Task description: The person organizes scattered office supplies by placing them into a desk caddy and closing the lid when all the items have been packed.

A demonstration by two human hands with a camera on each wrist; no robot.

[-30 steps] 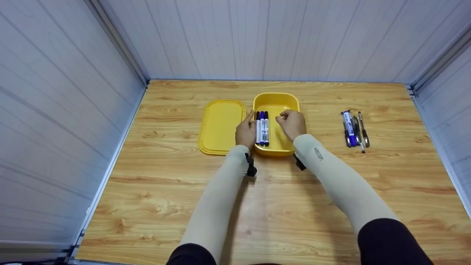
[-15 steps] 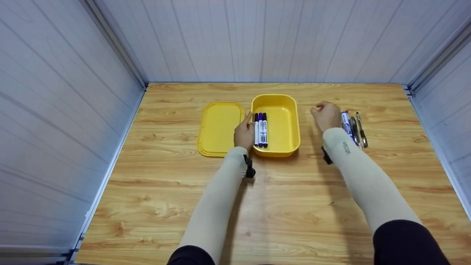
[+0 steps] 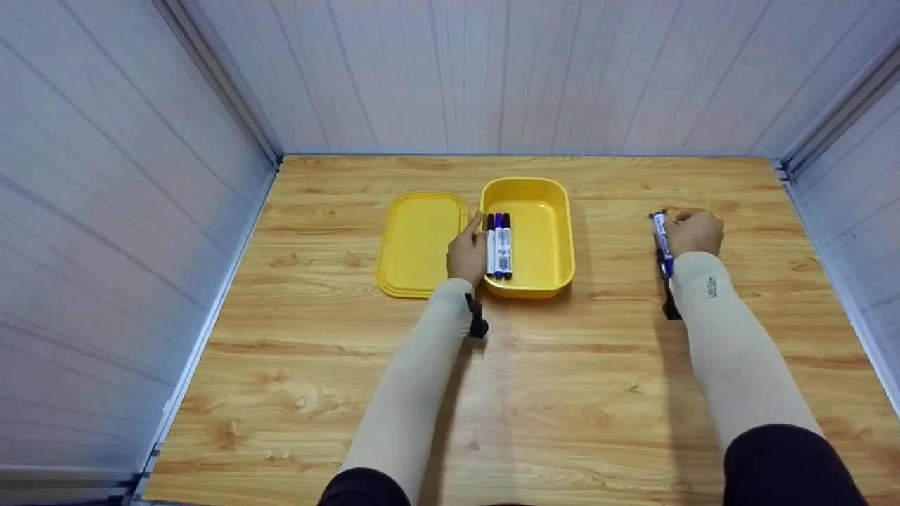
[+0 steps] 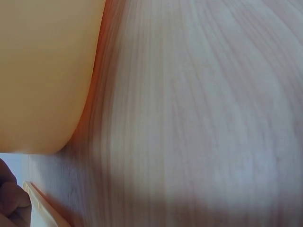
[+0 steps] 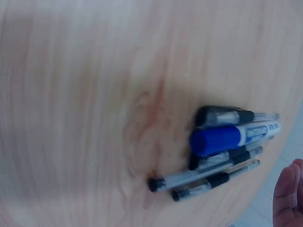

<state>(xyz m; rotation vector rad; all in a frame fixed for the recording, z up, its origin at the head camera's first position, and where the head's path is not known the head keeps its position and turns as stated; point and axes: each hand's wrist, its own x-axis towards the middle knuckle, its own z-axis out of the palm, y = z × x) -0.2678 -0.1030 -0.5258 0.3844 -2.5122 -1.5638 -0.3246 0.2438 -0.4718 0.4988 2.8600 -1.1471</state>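
Note:
At the left rim of the yellow box (image 3: 538, 242) my left hand (image 3: 465, 256) grips the wall, one finger stretched along its outside. In the left wrist view, curled fingers (image 4: 14, 201) show below the box's outer wall. Three whiteboard markers (image 3: 499, 246), with black and blue caps, lie side by side in the box. My right hand (image 3: 696, 233) hovers at the pile on the right, hiding part of it. There a blue-capped marker (image 5: 232, 137) lies among several gel pens (image 5: 206, 172). In the right wrist view the fingers (image 5: 286, 189) are apart from these pens.
A flat yellow lid (image 3: 422, 242) lies left of the box, partly behind my left hand. The wood-grain table (image 3: 534, 393) has white panel walls (image 3: 422, 77) at the back and both sides.
My right hand has left the box and travelled right to the pens and marker. The left hand stays at the box's left rim, and the three markers inside have not moved.

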